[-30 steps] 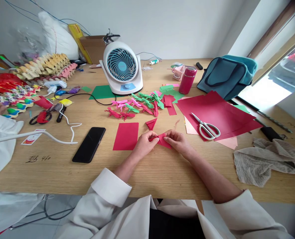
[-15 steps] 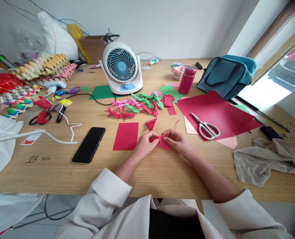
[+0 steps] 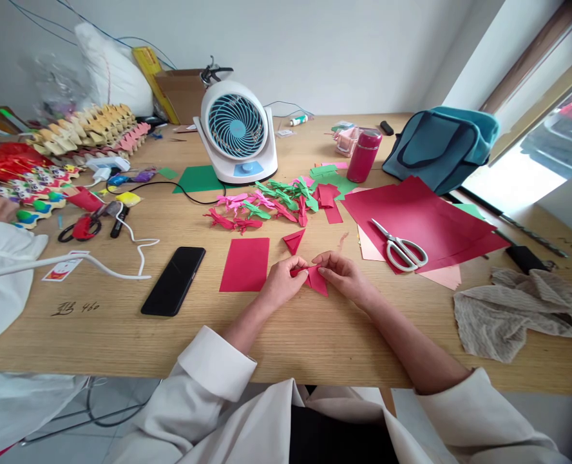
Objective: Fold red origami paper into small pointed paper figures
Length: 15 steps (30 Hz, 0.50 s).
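Between my hands is a small piece of folded red paper (image 3: 317, 282), its pointed lower end angled toward me. My left hand (image 3: 286, 280) pinches its left side with thumb and fingers, while my right hand (image 3: 342, 276) grips the upper right edge. Just beyond my fingers lies a folded red triangle (image 3: 294, 241). A flat red paper rectangle (image 3: 244, 265) rests left of my left hand. Farther back is a pile of folded paper figures (image 3: 266, 203) in pink, green and red. The inner folds under my fingertips are hidden.
White-handled scissors (image 3: 402, 248) lie on large red sheets (image 3: 440, 222) at right. A black phone (image 3: 173, 281) is at left, near a white cable (image 3: 97, 259). Behind stand a fan (image 3: 238, 132), a red bottle (image 3: 364, 156) and a blue bag (image 3: 435, 151). Another person's sleeve (image 3: 6, 277) shows at far left.
The lower part of the folded red paper has shifted shape, its tip now more pointed and slightly lower. Both hands keep their grip in nearly the same place.
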Tool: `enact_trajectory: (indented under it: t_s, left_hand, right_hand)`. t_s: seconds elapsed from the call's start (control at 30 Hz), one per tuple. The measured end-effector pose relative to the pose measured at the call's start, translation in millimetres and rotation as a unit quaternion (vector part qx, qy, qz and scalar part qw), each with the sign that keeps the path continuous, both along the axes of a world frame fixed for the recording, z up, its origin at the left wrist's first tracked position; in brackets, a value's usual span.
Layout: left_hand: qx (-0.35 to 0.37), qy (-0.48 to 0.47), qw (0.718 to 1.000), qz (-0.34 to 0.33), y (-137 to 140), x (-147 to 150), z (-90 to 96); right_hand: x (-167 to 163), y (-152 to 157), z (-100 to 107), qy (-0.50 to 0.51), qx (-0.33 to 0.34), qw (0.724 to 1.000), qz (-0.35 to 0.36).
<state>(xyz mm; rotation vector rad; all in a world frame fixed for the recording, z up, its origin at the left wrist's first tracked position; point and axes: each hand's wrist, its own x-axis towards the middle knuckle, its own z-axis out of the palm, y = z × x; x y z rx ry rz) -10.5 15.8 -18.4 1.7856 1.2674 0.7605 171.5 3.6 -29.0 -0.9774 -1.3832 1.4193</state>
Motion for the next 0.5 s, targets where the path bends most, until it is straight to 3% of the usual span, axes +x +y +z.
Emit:
enact_trajectory:
  t_s: [0.5]
  left_hand:
    - [0.040,0.032,0.999,0.001,0.2,-1.2,-1.3]
  right_hand:
    - [2.8,-4.2,-1.3,-0.084,0.040,0.995,0.036]
